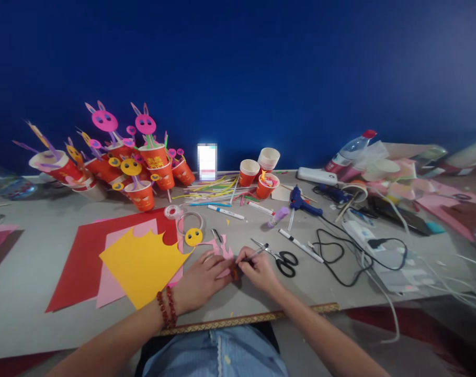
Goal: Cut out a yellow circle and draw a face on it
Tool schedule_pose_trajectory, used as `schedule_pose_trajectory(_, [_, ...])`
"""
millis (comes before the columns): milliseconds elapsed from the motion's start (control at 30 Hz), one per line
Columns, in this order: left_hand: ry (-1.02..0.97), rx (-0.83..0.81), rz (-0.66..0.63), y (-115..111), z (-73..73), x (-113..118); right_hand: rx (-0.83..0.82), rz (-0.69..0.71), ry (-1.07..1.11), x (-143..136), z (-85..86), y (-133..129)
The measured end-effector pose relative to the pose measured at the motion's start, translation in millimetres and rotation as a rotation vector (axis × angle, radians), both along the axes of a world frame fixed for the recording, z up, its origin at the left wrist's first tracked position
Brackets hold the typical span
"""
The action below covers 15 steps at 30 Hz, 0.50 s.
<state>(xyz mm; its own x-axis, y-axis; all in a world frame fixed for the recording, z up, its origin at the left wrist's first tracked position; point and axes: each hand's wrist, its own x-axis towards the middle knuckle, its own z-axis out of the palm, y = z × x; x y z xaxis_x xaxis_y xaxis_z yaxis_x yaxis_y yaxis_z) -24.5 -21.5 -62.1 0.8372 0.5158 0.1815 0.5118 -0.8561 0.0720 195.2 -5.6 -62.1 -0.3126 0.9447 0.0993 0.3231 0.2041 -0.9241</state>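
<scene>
My left hand (202, 278), with red bead bracelets at the wrist, lies flat on the table with its fingers spread over pink paper scraps (223, 247). Beside its fingertips is a small brown piece (235, 271). My right hand (257, 268) is closed around a pen (258, 252), its tip down at the brown piece. Black-handled scissors (285, 262) lie just right of my right hand. A yellow paper disc with two eyes (193, 237) rests by a tape roll (182, 224). Yellow paper (144, 264) with scalloped cuts lies left of my left hand, over pink and red sheets (77, 267).
Red cups with paper figures (139, 196) stand at the back left. Coloured strips (210, 189), a phone (207, 161) and more cups (249, 173) are at the back centre. To the right are a blue glue gun (303, 201), markers (301, 245), cables and a power strip (359, 235).
</scene>
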Motion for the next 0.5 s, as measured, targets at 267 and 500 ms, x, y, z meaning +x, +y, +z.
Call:
schedule_pose_trajectory(267, [-0.014,-0.008,0.012,0.8,-6.1,-2.1,0.037,0.025,-0.036,-1.3,-9.0,-1.9])
schedule_pose_trajectory(500, [-0.017,-0.001,0.02,0.4,-8.3,-2.6,0.04,0.022,-0.051,-2.0,-8.8,-2.7])
